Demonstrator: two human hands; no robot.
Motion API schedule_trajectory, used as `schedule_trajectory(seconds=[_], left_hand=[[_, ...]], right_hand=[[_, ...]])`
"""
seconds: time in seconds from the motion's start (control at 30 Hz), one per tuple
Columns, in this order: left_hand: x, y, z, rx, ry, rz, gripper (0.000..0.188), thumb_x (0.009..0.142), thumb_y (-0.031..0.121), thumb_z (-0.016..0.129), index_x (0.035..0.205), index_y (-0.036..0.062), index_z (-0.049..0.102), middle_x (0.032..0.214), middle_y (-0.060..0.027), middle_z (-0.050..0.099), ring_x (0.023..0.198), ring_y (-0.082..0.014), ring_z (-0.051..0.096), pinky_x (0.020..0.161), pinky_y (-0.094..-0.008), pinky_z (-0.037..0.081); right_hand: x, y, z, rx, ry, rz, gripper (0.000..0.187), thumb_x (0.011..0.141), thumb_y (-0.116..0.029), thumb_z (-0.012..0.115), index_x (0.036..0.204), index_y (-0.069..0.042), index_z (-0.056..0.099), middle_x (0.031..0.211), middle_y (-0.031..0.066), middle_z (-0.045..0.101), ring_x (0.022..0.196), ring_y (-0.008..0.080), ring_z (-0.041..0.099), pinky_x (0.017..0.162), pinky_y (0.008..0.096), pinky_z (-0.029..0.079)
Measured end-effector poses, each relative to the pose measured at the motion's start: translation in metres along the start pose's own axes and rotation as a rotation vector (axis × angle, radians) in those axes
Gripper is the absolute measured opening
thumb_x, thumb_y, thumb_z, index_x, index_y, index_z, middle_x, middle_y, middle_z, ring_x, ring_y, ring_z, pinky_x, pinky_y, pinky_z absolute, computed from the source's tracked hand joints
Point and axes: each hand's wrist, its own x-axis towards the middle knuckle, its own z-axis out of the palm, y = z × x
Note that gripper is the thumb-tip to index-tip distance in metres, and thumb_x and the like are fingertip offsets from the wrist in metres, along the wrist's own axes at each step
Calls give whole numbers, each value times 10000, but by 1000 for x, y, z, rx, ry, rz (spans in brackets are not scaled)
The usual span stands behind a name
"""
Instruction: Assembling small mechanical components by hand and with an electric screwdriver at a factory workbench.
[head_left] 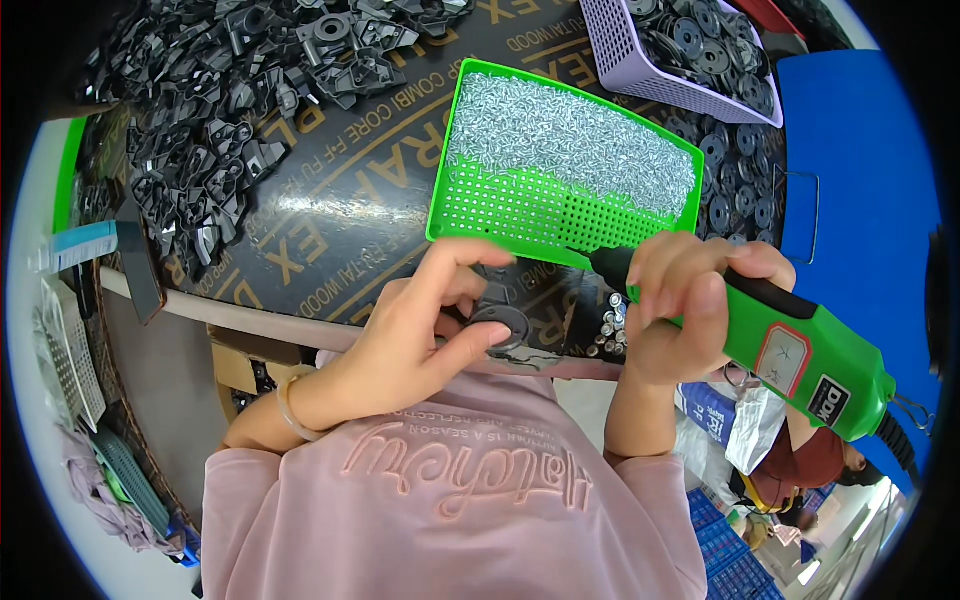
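From where I stand, the tabletop [340, 200] is dark and glossy with gold lettering, its near edge pale and chipped close to the person's pink shirt [450, 500]. Angular black parts [200, 150] are heaped over its far left. In the middle sits a green tray [500, 215] with a perforated floor, silvery screws [570, 135] piled in its far part and the near part mostly bare. Far right stands a lilac basket [640, 85] of black wheels [690, 40], with more wheels loose between it and a blue panel [865, 200]. Small metal pieces [612, 325] lie by the near edge, and a cardboard box [232, 370] sits below on the left. Over on the near right, another person [805, 465] shows beyond some bags.

The left grip [415, 315] is closed on a black disc [503, 325] at the near edge, just short of the tray: thumb on it, middle fingers curled in on its left, index finger arched out and blurred. I cannot tell whether the disc is clear of the tabletop. The right grip [685, 300] is wrapped firmly round a green driver [825, 345], whose dark tip points left, near the tray's near rim.
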Motion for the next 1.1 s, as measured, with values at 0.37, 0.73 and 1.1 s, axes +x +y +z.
schedule_trajectory(seconds=[0.37,0.73,1.1], left_hand=[[4,-12,-2,4,-85,15,523,814,-121,725,1308,-25,583,1077,-91,681,934,-101,656,765,-222,568],[2,-11,-3,21,-102,-59,602,778,-146,738,1336,-8,562,989,-76,698,872,-91,671,744,-216,563],[3,-9,-6,41,-110,-78,589,776,-140,743,1324,-13,569,984,-77,704,867,-89,673,747,-222,569]], right_hand=[[10,-55,-5,215,-193,14,253,1024,-229,490,1238,-94,478,701,-15,487,557,95,457,573,297,389],[-6,-55,14,256,-230,54,329,952,-195,658,1156,-104,416,662,21,541,519,118,509,504,276,447],[-8,-58,17,234,-199,60,313,947,-175,665,1117,-97,414,660,24,540,509,122,509,487,277,442]])
